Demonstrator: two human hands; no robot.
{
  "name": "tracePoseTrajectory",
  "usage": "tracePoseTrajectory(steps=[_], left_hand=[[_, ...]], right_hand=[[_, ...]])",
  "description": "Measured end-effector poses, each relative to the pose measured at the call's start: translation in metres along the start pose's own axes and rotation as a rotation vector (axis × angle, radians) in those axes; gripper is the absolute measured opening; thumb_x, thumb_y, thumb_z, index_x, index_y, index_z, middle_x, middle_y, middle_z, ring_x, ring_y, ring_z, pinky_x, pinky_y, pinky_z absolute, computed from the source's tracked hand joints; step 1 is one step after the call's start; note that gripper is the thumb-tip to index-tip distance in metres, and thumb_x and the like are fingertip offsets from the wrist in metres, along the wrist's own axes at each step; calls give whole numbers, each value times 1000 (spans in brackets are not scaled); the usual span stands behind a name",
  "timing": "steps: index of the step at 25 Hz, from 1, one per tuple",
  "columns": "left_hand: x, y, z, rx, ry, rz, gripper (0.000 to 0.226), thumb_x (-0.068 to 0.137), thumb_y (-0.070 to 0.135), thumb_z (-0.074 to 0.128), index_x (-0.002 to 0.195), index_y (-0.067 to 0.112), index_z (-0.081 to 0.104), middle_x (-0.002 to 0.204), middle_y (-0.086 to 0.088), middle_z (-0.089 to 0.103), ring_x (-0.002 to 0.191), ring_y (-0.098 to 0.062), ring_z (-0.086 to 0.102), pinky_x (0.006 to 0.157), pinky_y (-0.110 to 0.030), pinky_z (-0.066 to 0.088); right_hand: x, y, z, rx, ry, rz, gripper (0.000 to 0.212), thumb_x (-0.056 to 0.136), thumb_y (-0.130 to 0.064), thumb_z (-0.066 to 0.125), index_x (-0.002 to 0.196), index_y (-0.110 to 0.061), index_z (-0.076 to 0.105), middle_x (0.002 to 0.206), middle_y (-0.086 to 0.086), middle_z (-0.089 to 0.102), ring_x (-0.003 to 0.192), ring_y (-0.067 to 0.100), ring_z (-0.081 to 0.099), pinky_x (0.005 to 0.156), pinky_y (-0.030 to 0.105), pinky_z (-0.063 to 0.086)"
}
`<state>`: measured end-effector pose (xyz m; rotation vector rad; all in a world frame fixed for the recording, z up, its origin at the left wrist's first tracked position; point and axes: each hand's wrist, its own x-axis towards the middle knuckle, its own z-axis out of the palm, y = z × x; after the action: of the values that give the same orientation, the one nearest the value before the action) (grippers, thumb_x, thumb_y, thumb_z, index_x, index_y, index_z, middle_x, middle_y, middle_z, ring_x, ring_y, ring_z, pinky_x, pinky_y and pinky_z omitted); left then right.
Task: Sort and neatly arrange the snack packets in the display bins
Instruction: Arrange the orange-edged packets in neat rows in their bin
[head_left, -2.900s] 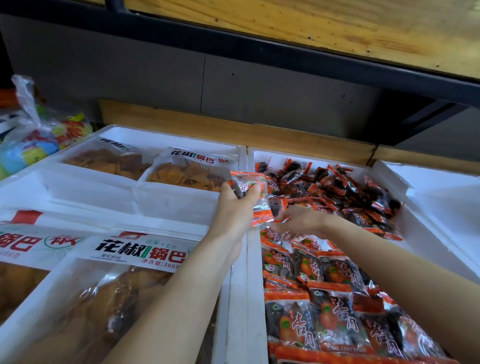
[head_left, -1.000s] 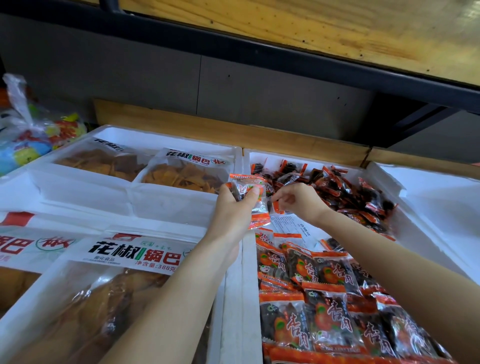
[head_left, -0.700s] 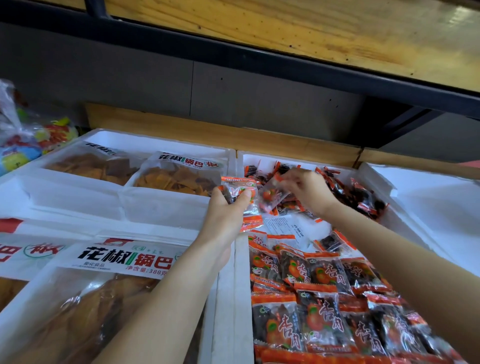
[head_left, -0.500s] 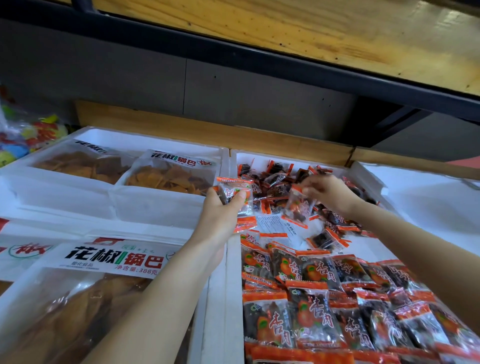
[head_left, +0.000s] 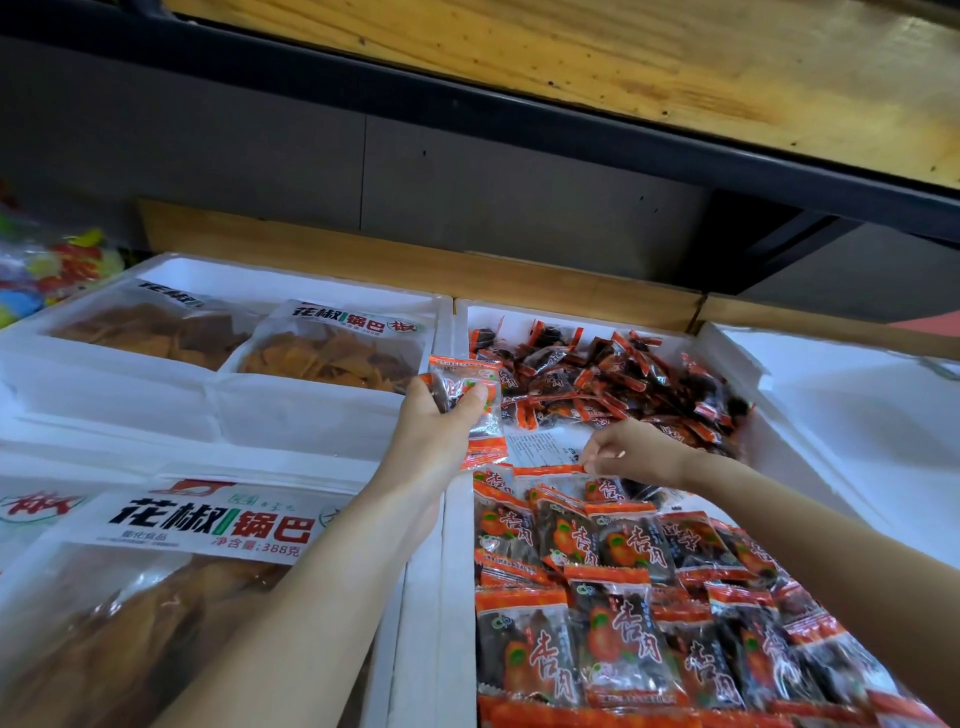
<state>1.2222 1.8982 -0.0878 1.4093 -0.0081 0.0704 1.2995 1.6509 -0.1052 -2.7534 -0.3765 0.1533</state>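
While the white foam bin (head_left: 451, 566) fills row by row, one more packet (head_left: 576, 480) goes down.
Lay it flat, label up, lapping the neat rows (head_left: 597, 597), short of the far loose heap (head_left: 623, 379). The left hand (head_left: 441, 434) grips a spare stack (head_left: 475, 400) over the bin's wall; the right hand (head_left: 639, 452) pinches the packet's orange seal. Half a second ago that hand was up at the heap.
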Motion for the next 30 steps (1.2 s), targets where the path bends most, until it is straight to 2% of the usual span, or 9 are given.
tracePoseTrajectory(steps=[5, 9, 12, 16, 20, 22, 25, 27, 30], left_hand=[[-1, 0, 1, 4, -3, -11, 34, 95, 30, 56, 127, 21, 48, 119, 0, 64, 103, -17, 64, 82, -32, 52], [0, -1, 1, 15, 2, -4, 34, 95, 30, 57, 127, 21, 48, 121, -1, 63, 107, -20, 62, 93, -40, 51], [0, -2, 1, 24, 5, 2, 36, 95, 31, 57, 128, 20, 48, 123, -2, 62, 109, -21, 61, 93, -40, 50], [-1, -2, 2, 20, -3, 3, 35, 95, 30, 56, 127, 20, 47, 119, -1, 63, 104, -18, 63, 72, -27, 50], [-1, -1, 3, 27, 5, 13, 33, 95, 31, 56, 125, 18, 48, 120, -2, 62, 105, -19, 62, 79, -30, 49], [-3, 0, 3, 3, 9, 14, 33, 95, 29, 56, 125, 18, 49, 118, -1, 63, 100, -17, 64, 72, -27, 50], [-3, 1, 3, -2, 8, 11, 36, 95, 29, 56, 129, 18, 47, 121, -2, 62, 102, -18, 63, 77, -30, 52], [-3, 1, 3, 7, 3, 9, 38, 95, 30, 56, 130, 18, 46, 123, -2, 61, 106, -19, 62, 83, -33, 53], [-3, 0, 3, 18, -2, 16, 38, 95, 31, 56, 129, 18, 46, 124, -1, 60, 110, -19, 60, 84, -33, 52]], right_hand=[[-12, 20, -19, -66, 310, 153, 16, 89, -26, 62, 100, -14, 62, 97, -1, 63, 91, 16, 58, 75, 22, 44], [-27, 37, -18, -311, -21, 396, 44, 83, -46, 65, 95, -5, 56, 92, 8, 62, 77, 16, 54, 69, 27, 43], [-34, 30, -15, -208, 18, 438, 61, 77, -41, 73, 120, -7, 49, 115, 7, 56, 98, 19, 51, 84, 30, 43], [-40, 22, -28, 5, 78, 433, 33, 83, -32, 69, 104, -9, 61, 100, 5, 60, 87, 17, 53, 69, 24, 43], [-41, 11, -54, 96, 271, 412, 17, 90, -7, 55, 107, -11, 56, 68, 5, 59, 53, 14, 48, 47, 23, 39], [-41, 4, -56, 81, 191, 439, 11, 92, -10, 54, 102, -8, 58, 66, 7, 57, 49, 14, 45, 43, 21, 35], [-40, 7, -43, 166, -4, 402, 28, 95, -24, 51, 88, 1, 62, 74, 10, 61, 58, 15, 51, 53, 21, 39], [-38, 16, -38, 16, 19, 300, 21, 93, -18, 56, 103, -1, 63, 91, 9, 63, 78, 17, 57, 68, 23, 45], [-41, 26, -35, -115, -49, 302, 44, 86, -24, 66, 125, -12, 52, 120, 4, 58, 101, 13, 53, 88, 25, 47]])
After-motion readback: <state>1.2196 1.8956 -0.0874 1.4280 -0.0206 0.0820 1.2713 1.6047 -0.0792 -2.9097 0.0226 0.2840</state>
